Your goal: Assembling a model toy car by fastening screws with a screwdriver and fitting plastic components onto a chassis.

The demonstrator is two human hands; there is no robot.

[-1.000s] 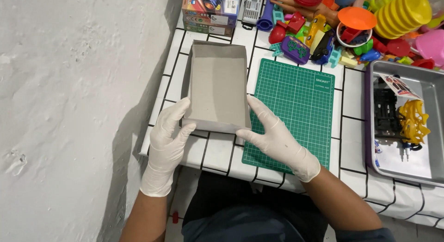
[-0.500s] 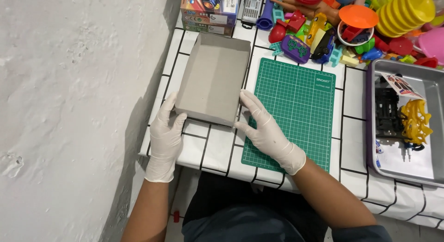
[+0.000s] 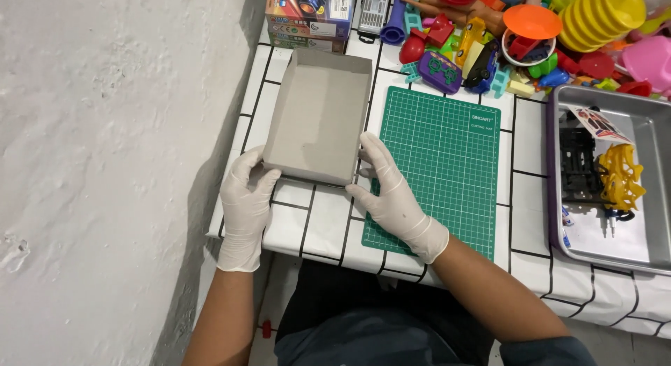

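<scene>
Both hands are set on the near end of the shallow grey cardboard tray (image 3: 318, 116): the left hand (image 3: 246, 198) is cupped around its near-left corner, and the right hand (image 3: 386, 188), fingers spread, is pressed flat against its near-right corner. The tray is lying empty on the white tiled worktop (image 3: 318, 219), at 9 o'clock of the green cutting mat (image 3: 440, 163), with the toy pile (image 3: 517, 30) at 1 o'clock. Positioning of the tray is judged to be in hand; a steady two-handed grip would be called for next.
</scene>
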